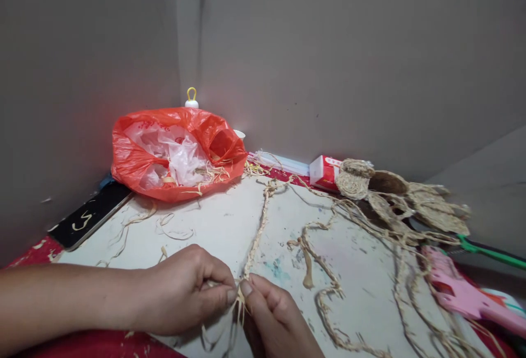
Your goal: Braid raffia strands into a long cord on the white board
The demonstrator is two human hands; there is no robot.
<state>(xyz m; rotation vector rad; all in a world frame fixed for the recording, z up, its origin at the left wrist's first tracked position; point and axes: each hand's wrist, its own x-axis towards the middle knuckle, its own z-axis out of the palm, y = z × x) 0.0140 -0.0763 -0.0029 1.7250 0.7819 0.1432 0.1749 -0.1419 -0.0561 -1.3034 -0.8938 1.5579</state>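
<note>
A braided straw cord (257,237) runs from the back of the white board down to my hands, with loose strands hanging below them. My left hand (191,289) pinches strands at the cord's lower end between thumb and fingers. Close beside it on the right, my right hand (275,311) grips the end of the braid between thumb and forefinger. Another braided cord (324,270) lies in curves on the board to the right.
A red plastic bag (181,155) stands at the back left, near a black phone (90,215). At right are woven straw pieces (355,180), a red-and-white packet (324,172) and a pink glue gun (464,292). Grey walls rise behind the white board (230,210).
</note>
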